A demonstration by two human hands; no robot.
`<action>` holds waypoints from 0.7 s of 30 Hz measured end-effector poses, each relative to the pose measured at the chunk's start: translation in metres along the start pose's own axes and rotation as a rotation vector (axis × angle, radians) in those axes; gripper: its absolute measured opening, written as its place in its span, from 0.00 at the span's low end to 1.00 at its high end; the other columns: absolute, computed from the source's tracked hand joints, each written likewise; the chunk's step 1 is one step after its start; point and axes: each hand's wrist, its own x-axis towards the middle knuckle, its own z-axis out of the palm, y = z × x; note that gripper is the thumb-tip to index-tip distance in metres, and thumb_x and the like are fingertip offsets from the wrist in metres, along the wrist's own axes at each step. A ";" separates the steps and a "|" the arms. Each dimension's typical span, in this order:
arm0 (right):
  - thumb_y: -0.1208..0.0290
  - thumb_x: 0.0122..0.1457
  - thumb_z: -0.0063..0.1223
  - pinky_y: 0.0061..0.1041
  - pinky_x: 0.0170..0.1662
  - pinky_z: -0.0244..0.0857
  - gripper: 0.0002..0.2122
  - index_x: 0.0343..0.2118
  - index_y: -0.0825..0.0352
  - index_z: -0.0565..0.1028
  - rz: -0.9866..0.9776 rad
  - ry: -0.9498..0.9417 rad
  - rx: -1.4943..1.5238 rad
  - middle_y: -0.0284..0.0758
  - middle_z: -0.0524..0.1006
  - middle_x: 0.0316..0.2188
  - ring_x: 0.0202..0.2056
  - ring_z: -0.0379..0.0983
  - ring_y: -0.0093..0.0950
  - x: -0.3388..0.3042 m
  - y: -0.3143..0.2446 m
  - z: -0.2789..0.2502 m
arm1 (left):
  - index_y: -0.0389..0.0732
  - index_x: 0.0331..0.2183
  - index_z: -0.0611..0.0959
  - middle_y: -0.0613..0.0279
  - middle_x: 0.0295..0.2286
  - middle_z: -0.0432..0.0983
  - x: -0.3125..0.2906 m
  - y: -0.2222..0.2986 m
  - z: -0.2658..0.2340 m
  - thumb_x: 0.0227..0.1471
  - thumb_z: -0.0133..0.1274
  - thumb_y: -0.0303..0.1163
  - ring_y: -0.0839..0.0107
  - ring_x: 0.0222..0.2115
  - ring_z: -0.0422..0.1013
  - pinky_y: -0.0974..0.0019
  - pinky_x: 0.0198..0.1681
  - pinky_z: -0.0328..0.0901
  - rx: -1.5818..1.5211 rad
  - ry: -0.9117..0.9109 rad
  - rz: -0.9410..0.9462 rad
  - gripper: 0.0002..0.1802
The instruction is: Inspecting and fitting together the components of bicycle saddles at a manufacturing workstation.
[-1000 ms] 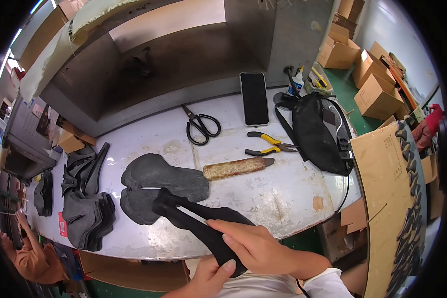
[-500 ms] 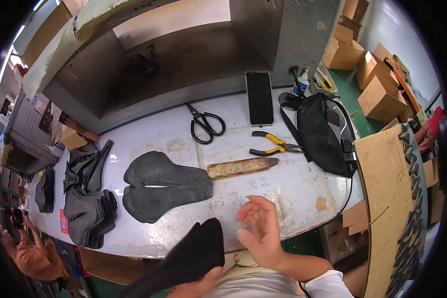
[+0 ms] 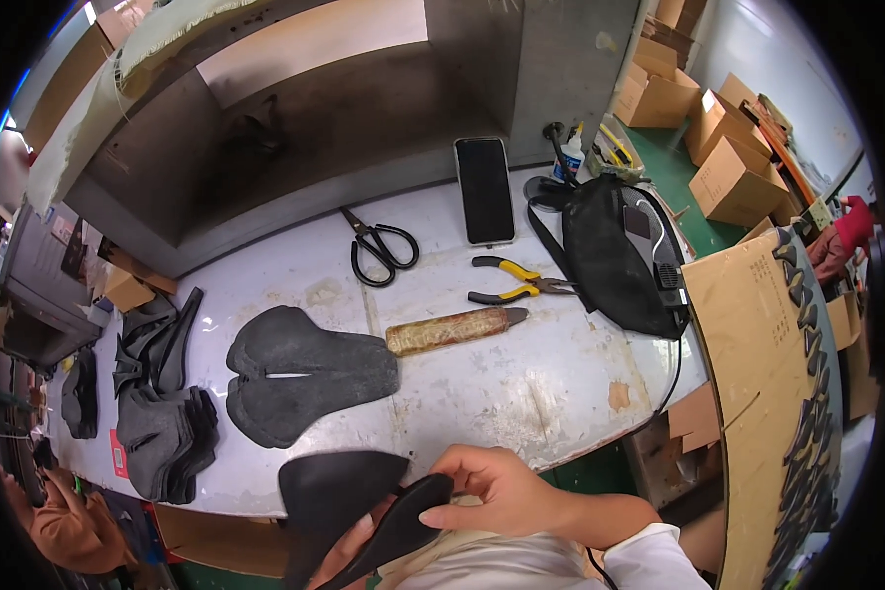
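Gently is best: the right hand (image 3: 484,495) pinches the right end of the bendy-looking black piece (image 3: 336,484), and the left hand (image 3: 349,553), partly hidden, grips it lower down, so keep both sides even. It is at the near edge of the scuffed white table (image 3: 467,408). Boxes (image 3: 736,185) stand far right on green floor (image 3: 664,162).

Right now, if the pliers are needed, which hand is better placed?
Probably the right hand: it is nearer the yellow-and-black pliers, though it pinches the black piece. The left hand lies farther away, partly hidden by that piece.
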 end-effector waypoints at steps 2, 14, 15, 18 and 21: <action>0.79 0.56 0.60 0.18 0.35 0.69 0.08 0.36 0.69 0.71 -0.015 -0.013 -0.049 0.29 0.76 0.29 0.32 0.73 0.17 0.001 -0.001 0.001 | 0.33 0.33 0.81 0.59 0.27 0.79 0.000 0.000 0.001 0.48 0.59 0.34 0.76 0.24 0.73 0.75 0.27 0.66 -0.026 -0.007 -0.035 0.14; 0.60 0.69 0.40 0.17 0.19 0.51 0.17 0.26 0.66 0.69 0.224 -0.334 -0.095 0.24 0.61 0.13 0.15 0.56 0.14 0.007 -0.014 -0.022 | 0.33 0.34 0.81 0.57 0.29 0.79 0.003 0.011 0.009 0.50 0.58 0.35 0.75 0.26 0.73 0.75 0.29 0.66 -0.169 -0.046 -0.221 0.15; 0.60 0.69 0.40 0.17 0.19 0.51 0.17 0.26 0.66 0.69 0.225 -0.334 -0.095 0.24 0.61 0.13 0.15 0.56 0.14 0.007 -0.013 -0.018 | 0.33 0.34 0.81 0.57 0.29 0.79 0.003 0.012 0.009 0.50 0.57 0.35 0.75 0.26 0.73 0.75 0.29 0.67 -0.181 -0.048 -0.236 0.15; 0.58 0.69 0.38 0.13 0.22 0.54 0.18 0.28 0.66 0.71 0.442 -0.195 0.229 0.25 0.67 0.18 0.18 0.60 0.14 0.010 -0.002 -0.012 | 0.33 0.34 0.80 0.57 0.29 0.79 0.004 0.017 0.010 0.50 0.57 0.36 0.75 0.27 0.73 0.74 0.30 0.67 -0.213 -0.055 -0.278 0.15; 0.56 0.69 0.37 0.12 0.26 0.58 0.19 0.31 0.66 0.73 0.404 -0.338 0.497 0.26 0.68 0.23 0.22 0.62 0.15 0.013 0.009 -0.020 | 0.33 0.35 0.80 0.56 0.29 0.79 0.005 0.021 0.010 0.50 0.57 0.36 0.75 0.27 0.74 0.74 0.30 0.67 -0.247 -0.057 -0.319 0.15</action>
